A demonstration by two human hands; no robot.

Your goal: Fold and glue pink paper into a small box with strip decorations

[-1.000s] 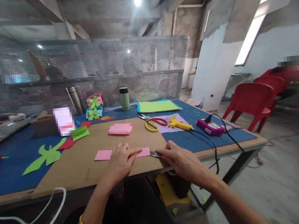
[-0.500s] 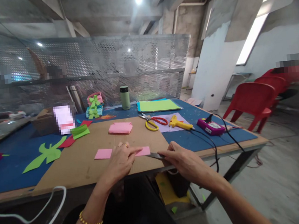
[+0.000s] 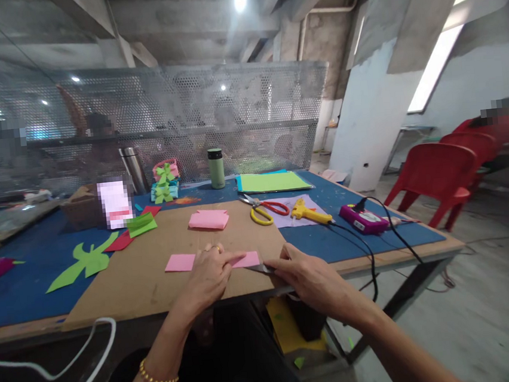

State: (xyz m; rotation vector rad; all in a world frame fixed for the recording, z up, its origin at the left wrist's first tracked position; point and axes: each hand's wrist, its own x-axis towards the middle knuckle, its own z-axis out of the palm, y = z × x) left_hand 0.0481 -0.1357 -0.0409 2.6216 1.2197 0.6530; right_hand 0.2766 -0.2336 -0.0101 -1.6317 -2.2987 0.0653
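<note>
A strip of pink paper (image 3: 179, 262) lies on a sheet of brown cardboard (image 3: 146, 285) at the near edge of the table. My left hand (image 3: 211, 273) rests on the strip, its index finger stretched to the right along it and its other fingers partly bent. Closed in a pinch, my right hand (image 3: 305, 273) holds a thin knife (image 3: 262, 268). The blade points left and meets the strip's near right corner; whether it lies under the paper I cannot tell. Behind the strip is a folded pink paper piece (image 3: 209, 220).
Scissors (image 3: 263, 208) and a yellow glue gun (image 3: 310, 211) lie right of centre, beside a purple box (image 3: 363, 218) with a black cable. Green paper cutouts (image 3: 86, 264) are on the left. A green flask (image 3: 216, 169) and stacked coloured sheets (image 3: 274, 181) stand further back.
My right hand has moved slightly left, bringing the blade further along the strip's near right corner. The left hand stays on the strip. The whole view has shifted a little.
</note>
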